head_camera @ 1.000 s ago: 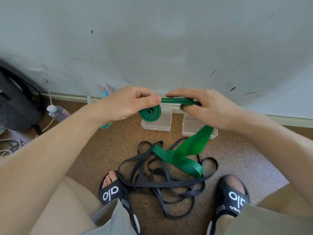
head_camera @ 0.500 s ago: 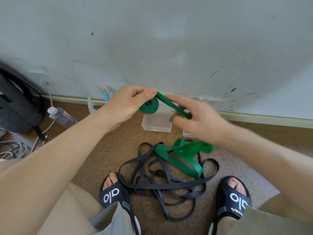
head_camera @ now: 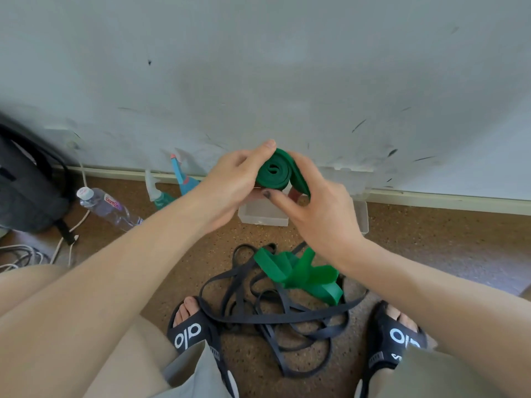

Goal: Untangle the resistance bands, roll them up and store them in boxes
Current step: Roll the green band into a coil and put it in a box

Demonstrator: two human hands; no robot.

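A green resistance band (head_camera: pixel 272 173) is partly wound into a roll held up near the wall. My left hand (head_camera: pixel 233 183) pinches the roll between thumb and fingers. My right hand (head_camera: pixel 314 206) curls round the band where it leaves the roll and wraps it over. The loose green tail (head_camera: pixel 301 275) hangs down onto the floor. A tangle of thin black bands (head_camera: pixel 273 311) lies between my feet. Two clear plastic boxes stand by the wall: one (head_camera: pixel 263 215) under my hands, the other (head_camera: pixel 362 215) mostly hidden behind my right hand.
A water bottle (head_camera: pixel 107 206) lies on the cork floor at the left, beside a spray bottle (head_camera: pixel 156 192) and a dark backpack (head_camera: pixel 26 191). White cables (head_camera: pixel 17 254) trail at the far left. My feet in black slides (head_camera: pixel 191 333) flank the black tangle.
The roll has grown thicker and risen. My right hand moved in from the stretched band to wrap it over the roll. Less green tail lies on the floor.
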